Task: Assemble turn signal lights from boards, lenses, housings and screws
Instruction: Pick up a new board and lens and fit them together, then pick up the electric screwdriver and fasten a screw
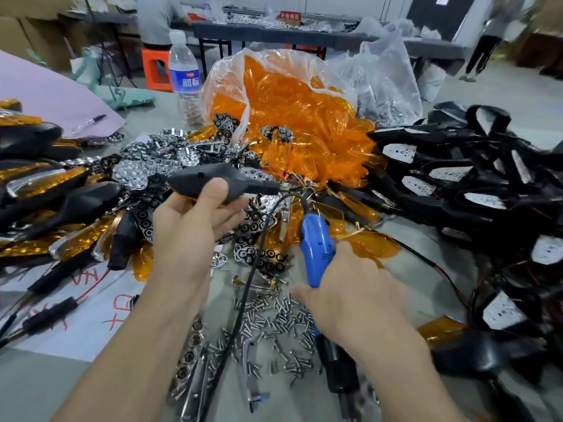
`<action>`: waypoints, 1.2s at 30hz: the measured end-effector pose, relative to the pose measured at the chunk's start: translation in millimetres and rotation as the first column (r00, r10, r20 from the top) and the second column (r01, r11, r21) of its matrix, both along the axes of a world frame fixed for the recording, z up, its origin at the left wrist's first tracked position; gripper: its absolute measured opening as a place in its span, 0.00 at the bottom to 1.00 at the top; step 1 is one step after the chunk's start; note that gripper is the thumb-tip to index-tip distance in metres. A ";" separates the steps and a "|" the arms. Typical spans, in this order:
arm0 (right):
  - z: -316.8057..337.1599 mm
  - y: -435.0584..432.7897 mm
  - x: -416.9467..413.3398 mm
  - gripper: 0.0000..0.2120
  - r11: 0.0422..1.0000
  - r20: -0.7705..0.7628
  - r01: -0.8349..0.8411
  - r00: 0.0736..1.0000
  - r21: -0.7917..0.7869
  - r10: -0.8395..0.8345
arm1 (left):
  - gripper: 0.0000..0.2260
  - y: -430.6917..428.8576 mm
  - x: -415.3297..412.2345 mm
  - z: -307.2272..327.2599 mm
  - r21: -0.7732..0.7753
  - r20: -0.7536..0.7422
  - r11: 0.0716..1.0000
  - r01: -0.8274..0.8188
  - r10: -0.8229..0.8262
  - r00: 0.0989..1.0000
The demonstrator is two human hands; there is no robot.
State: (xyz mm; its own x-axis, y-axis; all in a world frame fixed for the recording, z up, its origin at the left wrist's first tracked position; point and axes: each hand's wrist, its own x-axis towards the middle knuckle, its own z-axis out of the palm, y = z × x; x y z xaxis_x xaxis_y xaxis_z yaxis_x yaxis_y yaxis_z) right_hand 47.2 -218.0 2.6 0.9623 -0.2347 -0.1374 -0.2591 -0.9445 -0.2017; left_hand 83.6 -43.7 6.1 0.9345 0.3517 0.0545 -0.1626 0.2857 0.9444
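Nearest the camera, two bare forearms reach out over the tabletop (36,391). The left hand (195,226) is curled round one black housing (219,181), thumb on its near face and fingers beneath, holding it up above the heap. The housing's long axis runs left to right, its narrow stem pointing right and slightly down, with an amber edge showing at its underside. The right hand (350,287), lower and to the right, grips one blue screwdriver (316,248). The tool's long axis runs near to far: the blue end with its black cable (243,303) points away, and the black end points toward the camera. Far right lies the largest heap, black housings (472,178), too many to count. At centre back, one clear bag (289,117) spills amber lenses, also beyond counting, and a second clear bag (387,80) stands just behind it to the right. On the left is a pile of finished lights (45,193), black with amber faces. Chrome reflectors (152,166) lie scattered between that pile and the bag. Loose screws (274,318), uncountable, lie under and left of the right hand. One water bottle (184,77) stands upright at the back, and one pen (88,122) lies on a pink sheet (39,89).
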 end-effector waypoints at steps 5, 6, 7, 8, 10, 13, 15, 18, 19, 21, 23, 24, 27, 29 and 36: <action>-2.5 -15.4 4.2 0.22 0.949 0.103 0.103 0.985 0.298 -0.139 | 0.10 18.0 5.0 1.5 -0.175 -0.048 0.983 0.059 -0.069 0.996; 0.1 -18.7 5.7 0.21 0.904 0.134 0.115 0.974 0.411 -0.185 | 0.11 24.9 6.4 1.9 -0.226 -0.039 0.972 0.073 -0.084 0.996; 3.1 -21.4 8.0 0.20 0.839 0.164 0.114 0.958 0.531 -0.234 | 0.12 32.9 8.2 2.0 -0.270 -0.026 0.960 0.078 -0.089 0.996; 5.4 -24.2 9.9 0.17 0.744 0.185 0.102 0.938 0.661 -0.293 | 0.13 40.9 9.9 2.1 -0.317 -0.011 0.944 0.088 -0.096 0.995; 9.5 -27.3 11.1 0.09 0.421 0.138 0.053 0.902 0.905 -0.410 | 0.18 57.7 13.8 1.1 -0.439 0.015 0.891 0.113 -0.119 0.993; 12.8 -24.4 9.5 0.09 -0.204 0.032 -0.115 0.927 0.972 -0.374 | 0.27 79.5 14.5 -0.2 -0.573 0.034 0.811 0.123 -0.127 0.991; 12.8 -22.2 11.7 0.15 -0.448 0.061 -0.207 0.946 0.870 -0.318 | 0.18 86.2 13.7 -2.6 -0.567 0.060 0.812 0.141 -0.130 0.990; 11.4 -20.5 16.0 0.16 -0.599 0.064 -0.253 0.946 0.760 -0.319 | 0.13 84.6 15.3 -2.1 -0.627 0.033 0.774 0.092 -0.092 0.995; 9.5 -19.4 17.2 0.17 -0.626 0.043 -0.235 0.951 0.744 -0.306 | 0.15 84.7 16.6 -0.7 -0.615 -0.004 0.786 0.062 -0.081 0.997; 5.0 -16.3 18.4 0.19 -0.663 -0.011 -0.179 0.962 0.727 -0.272 | 0.18 85.7 18.0 1.8 -0.451 -0.090 0.890 0.062 -0.114 0.989; 1.8 -15.2 19.4 0.19 -0.676 -0.055 -0.138 0.965 0.724 -0.256 | 0.17 87.5 20.0 -0.8 -0.263 -0.131 0.960 0.093 -0.131 0.983; 1.2 -15.2 19.4 0.18 -0.684 -0.076 -0.127 0.963 0.718 -0.258 | 0.15 89.0 21.5 -2.3 -0.219 -0.148 0.971 0.097 -0.131 0.980; -1.7 -17.4 17.9 0.17 -0.665 -0.103 -0.127 0.950 0.736 -0.296 | 0.15 90.5 24.4 -0.5 -0.197 -0.205 0.977 0.087 -0.127 0.971; -4.9 -21.4 18.0 0.13 -0.539 -0.080 -0.135 0.931 0.831 -0.356 | 0.14 88.6 26.2 0.6 -0.189 -0.223 0.980 0.063 -0.105 0.969; -8.6 -22.3 22.3 0.08 -0.446 -0.072 -0.117 0.921 0.887 -0.384 | 0.13 83.3 26.4 -13.6 0.242 -0.276 0.970 -0.012 0.081 0.958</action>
